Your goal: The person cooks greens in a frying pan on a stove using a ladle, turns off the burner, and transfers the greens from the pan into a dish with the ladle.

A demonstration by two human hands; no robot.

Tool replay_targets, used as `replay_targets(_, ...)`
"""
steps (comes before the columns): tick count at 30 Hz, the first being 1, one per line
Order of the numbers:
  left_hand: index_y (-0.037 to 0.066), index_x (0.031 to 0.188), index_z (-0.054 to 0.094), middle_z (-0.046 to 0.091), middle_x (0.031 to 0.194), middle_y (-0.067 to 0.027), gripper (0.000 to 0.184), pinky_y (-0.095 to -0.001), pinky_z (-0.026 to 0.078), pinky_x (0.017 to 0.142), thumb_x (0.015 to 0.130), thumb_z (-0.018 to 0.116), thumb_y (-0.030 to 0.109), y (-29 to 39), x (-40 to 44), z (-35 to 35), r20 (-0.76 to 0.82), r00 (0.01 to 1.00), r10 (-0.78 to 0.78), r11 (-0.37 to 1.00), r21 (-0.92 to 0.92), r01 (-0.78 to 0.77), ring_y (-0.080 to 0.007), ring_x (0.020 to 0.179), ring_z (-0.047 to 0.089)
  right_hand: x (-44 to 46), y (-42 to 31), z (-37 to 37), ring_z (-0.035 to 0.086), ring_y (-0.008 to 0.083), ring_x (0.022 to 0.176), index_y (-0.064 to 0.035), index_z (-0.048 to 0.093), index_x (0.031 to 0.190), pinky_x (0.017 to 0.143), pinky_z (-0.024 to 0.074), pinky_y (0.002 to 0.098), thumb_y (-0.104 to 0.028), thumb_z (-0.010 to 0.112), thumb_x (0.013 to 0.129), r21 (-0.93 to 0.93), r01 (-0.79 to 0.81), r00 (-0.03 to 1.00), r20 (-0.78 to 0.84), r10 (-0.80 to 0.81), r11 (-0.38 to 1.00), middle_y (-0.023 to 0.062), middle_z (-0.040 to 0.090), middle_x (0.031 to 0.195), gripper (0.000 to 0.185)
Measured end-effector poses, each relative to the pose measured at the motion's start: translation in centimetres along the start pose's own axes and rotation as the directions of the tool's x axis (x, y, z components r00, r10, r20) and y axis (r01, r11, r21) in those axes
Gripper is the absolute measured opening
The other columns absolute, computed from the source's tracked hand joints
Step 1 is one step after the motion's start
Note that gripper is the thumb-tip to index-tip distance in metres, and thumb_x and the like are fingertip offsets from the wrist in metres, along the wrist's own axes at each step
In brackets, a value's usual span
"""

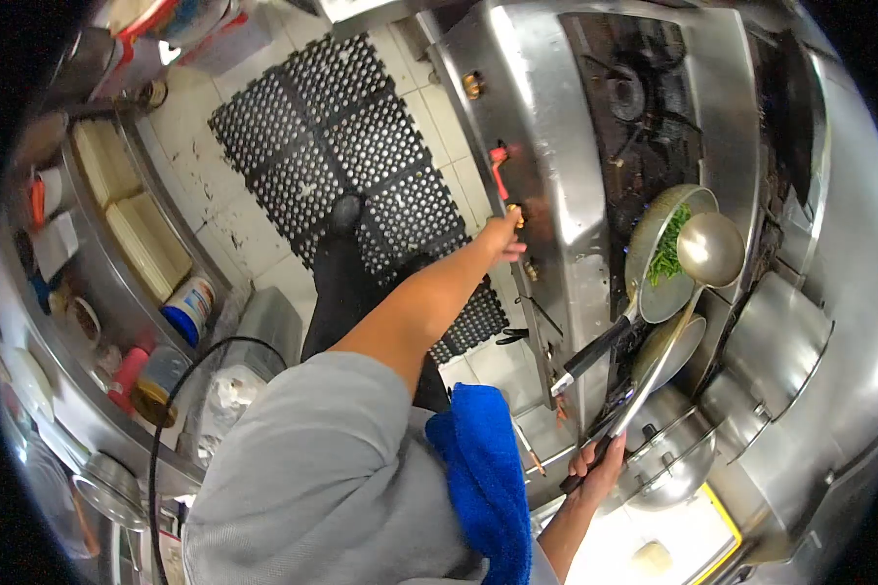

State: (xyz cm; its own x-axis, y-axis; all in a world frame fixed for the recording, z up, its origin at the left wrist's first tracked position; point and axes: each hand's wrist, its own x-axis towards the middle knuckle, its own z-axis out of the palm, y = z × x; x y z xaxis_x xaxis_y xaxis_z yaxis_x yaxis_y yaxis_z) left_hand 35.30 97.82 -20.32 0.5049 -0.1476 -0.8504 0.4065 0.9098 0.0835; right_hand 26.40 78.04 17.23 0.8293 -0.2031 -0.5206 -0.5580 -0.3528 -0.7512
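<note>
My left hand [502, 239] reaches to the stove's front panel, its fingers pinched at a small brass-coloured knob [516, 213]. My right hand [598, 466] is wrapped around the dark handle end of a long metal ladle [644, 388]. The ladle's round bowl sits over the edge of a frying pan [637, 255] on the stove. Chopped green vegetables [664, 265] lie in that pan, partly hidden by the bowl. The pan's black handle [600, 351] points towards the stove's front. A second pan [690, 343] is beside it, partly covered by the ladle's handle.
A burner [626, 96] lies beyond the pan, and a red lever [499, 171] sticks out from the panel. Steel pots [785, 331] stand behind. A white board [688, 526] is near my right arm. Black rubber mats [312, 127] cover the floor; shelves line the left.
</note>
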Motion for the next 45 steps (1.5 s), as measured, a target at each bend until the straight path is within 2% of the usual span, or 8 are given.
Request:
replay_targets(5, -0.002, 0.132, 0.041, 0.046, 0.134, -0.0222, 0.072, -0.0482, 0.042, 0.095, 0.091, 0.043, 0.058, -1.7, -12.3, 4.0, 0.438, 0.833, -0.339, 0.901, 0.405, 0.154, -0.0339, 0.119, 0.049, 1.1, -0.9, -1.9, 0.036, 0.0091, 0.038, -0.0102, 0.034, 0.139, 0.034, 0.0312, 0.0234, -0.033, 0.045, 0.097, 0.051, 0.008, 1.0, 0.008, -0.008, 0.999, 0.0008, 0.044, 0.056, 0.049)
replay_targets(8, 0.003, 0.115, 0.054, 0.063, 0.109, -0.016, 0.066, -0.0447, 0.049, 0.082, 0.087, 0.048, 0.062, -3.0, -18.6, 8.5, 0.614, 0.716, -0.333, 0.901, 0.43, 0.05, -0.0247, 0.095, 0.062, 2.4, -0.2, -5.2, 0.037, 0.008, 0.04, -0.0097, 0.037, 0.139, 0.035, 0.0318, 0.0221, -0.029, 0.045, 0.097, 0.033, 0.096, 0.994, 0.049, -0.097, 0.995, 0.0012, 0.046, 0.059, 0.047)
replay_targets(12, 0.008, 0.086, 0.053, 0.052, 0.065, -0.0012, 0.042, -0.0269, 0.044, 0.044, 0.084, 0.064, 0.048, -4.8, -20.2, 12.8, 0.406, 0.88, -0.247, 0.86, 0.51, 0.007, -0.0113, 0.047, 0.048, 5.2, 0.8, -11.0, 0.039, 0.0077, 0.041, -0.0114, 0.038, 0.14, 0.035, 0.0322, 0.0228, -0.025, 0.046, 0.096, -0.113, 0.154, 0.983, 0.114, -0.141, 0.982, 0.0004, 0.043, 0.057, 0.047)
replay_targets(21, 0.009, 0.061, 0.048, 0.045, 0.051, -0.0005, 0.024, -0.0273, 0.034, 0.034, 0.08, 0.061, 0.018, -12.5, -28.3, 12.6, 0.225, 0.959, 0.17, 0.709, 0.648, -0.278, -0.0104, 0.039, 0.044, 7.4, -0.3, -26.2, 0.042, 0.0068, 0.046, -0.0137, 0.042, 0.139, 0.041, 0.0345, 0.0236, -0.018, 0.056, 0.09, -0.419, 0.36, 0.838, 0.537, -0.092, 0.833, -0.0013, 0.047, 0.059, 0.052)
replay_targets(29, 0.01, 0.059, 0.046, 0.046, 0.05, 0.0023, 0.024, -0.0222, 0.037, 0.033, 0.081, 0.057, 0.011, -19.4, -40.1, 6.5, 0.102, 0.954, 0.281, 0.941, 0.164, -0.295, -0.0062, 0.039, 0.043, 5.4, -9.6, -24.9, 0.041, 0.0083, 0.04, -0.0136, 0.042, 0.14, 0.037, 0.0336, 0.0249, -0.015, 0.053, 0.087, -0.591, 0.608, 0.6, 0.779, 0.181, 0.53, 0.0011, 0.047, 0.056, 0.054)
replay_targets(34, 0.008, 0.057, 0.046, 0.048, 0.051, -0.0007, 0.022, -0.0256, 0.04, 0.036, 0.077, 0.056, 0.006, -19.9, -44.1, 2.3, -0.033, 0.885, 0.464, 0.864, 0.239, -0.444, -0.0099, 0.039, 0.044, 5.0, -2.6, -16.7, 0.061, 0.0432, 0.077, -0.0216, 0.043, 0.137, 0.069, 0.0467, 0.0472, -0.024, 0.059, 0.088, -0.259, 0.963, 0.22, 0.908, -0.358, -0.067, 0.0243, 0.063, 0.083, 0.051)
replay_targets(40, 0.007, 0.06, 0.045, 0.045, 0.045, -0.0032, 0.021, -0.0278, 0.035, 0.034, 0.078, 0.052, 0.015, -27.8, -44.7, -4.3, -0.121, 0.765, 0.633, 0.758, 0.297, -0.58, -0.0118, 0.037, 0.043, 1.7, 2.1, -14.2, 0.06, 0.0436, 0.081, -0.0252, 0.046, 0.134, 0.071, 0.0478, 0.0449, -0.027, 0.062, 0.086, -0.333, 0.942, 0.323, 0.856, -0.404, 0.047, 0.024, 0.064, 0.089, 0.051)
replay_targets(45, 0.008, 0.059, 0.046, 0.047, 0.051, 0.0007, 0.022, -0.0239, 0.04, 0.035, 0.079, 0.055, 0.009, -24.0, -49.6, -8.8, -0.079, 0.868, 0.491, 0.871, 0.05, -0.488, -0.0073, 0.038, 0.042, -2.0, -4.2, -15.0, 0.063, 0.0394, 0.08, -0.0255, 0.053, 0.129, 0.072, 0.0492, 0.0434, -0.027, 0.064, 0.084, -0.141, 0.986, 0.112, 0.957, -0.268, -0.093, 0.0198, 0.066, 0.087, 0.047)
